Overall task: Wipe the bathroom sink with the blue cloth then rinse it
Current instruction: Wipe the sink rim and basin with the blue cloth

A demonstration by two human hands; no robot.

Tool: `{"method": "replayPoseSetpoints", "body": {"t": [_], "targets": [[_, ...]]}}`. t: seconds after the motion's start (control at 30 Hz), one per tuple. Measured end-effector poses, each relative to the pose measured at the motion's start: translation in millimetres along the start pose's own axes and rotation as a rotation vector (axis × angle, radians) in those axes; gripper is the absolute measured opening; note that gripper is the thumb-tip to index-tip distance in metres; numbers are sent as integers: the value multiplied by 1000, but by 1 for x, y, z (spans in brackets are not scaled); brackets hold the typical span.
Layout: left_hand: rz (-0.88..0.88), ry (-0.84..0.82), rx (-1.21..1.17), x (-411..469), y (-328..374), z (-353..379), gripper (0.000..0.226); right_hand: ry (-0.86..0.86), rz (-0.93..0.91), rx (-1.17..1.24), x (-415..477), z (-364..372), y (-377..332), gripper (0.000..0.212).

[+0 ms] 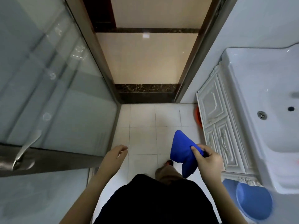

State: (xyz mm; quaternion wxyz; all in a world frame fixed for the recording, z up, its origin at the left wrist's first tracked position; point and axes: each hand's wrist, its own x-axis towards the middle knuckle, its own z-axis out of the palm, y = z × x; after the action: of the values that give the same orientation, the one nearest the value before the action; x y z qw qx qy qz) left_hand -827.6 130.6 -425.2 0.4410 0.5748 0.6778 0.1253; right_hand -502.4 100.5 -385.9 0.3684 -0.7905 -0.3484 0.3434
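Observation:
A blue cloth (pixel 182 149) hangs crumpled in my right hand (pixel 207 162), which grips it in front of my body, over the tiled floor. The white bathroom sink (pixel 252 88) sits at the right edge of the view, with its drain (pixel 261 114) and an overflow hole showing; the cloth is well left of it and does not touch it. My left hand (pixel 115 155) hangs in the air with loosely spread fingers and holds nothing. The tap is out of view.
A white carved cabinet (pixel 220 126) stands under the sink. A blue bucket (pixel 254 201) sits on the floor at its near end, an orange object (pixel 197 116) at its far end. A glass door with a metal handle (pixel 25 149) is at left. The doorway lies straight ahead.

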Motion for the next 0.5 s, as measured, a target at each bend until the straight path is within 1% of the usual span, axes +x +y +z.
{"method": "replayPoseSetpoints", "body": {"t": [0.13, 0.3, 0.4, 0.5], "targets": [[2, 27, -24, 49, 30, 0, 16, 24, -37, 1, 59, 6, -19, 6], [-57, 41, -49, 118, 63, 15, 13, 1, -92, -93, 148, 3, -39, 11], [-55, 18, -25, 162, 103, 22, 14, -23, -97, -114, 197, -9, -52, 13], [-3, -14, 13, 212, 155, 27, 19, -15, -110, -113, 243, -21, -63, 14]]}}
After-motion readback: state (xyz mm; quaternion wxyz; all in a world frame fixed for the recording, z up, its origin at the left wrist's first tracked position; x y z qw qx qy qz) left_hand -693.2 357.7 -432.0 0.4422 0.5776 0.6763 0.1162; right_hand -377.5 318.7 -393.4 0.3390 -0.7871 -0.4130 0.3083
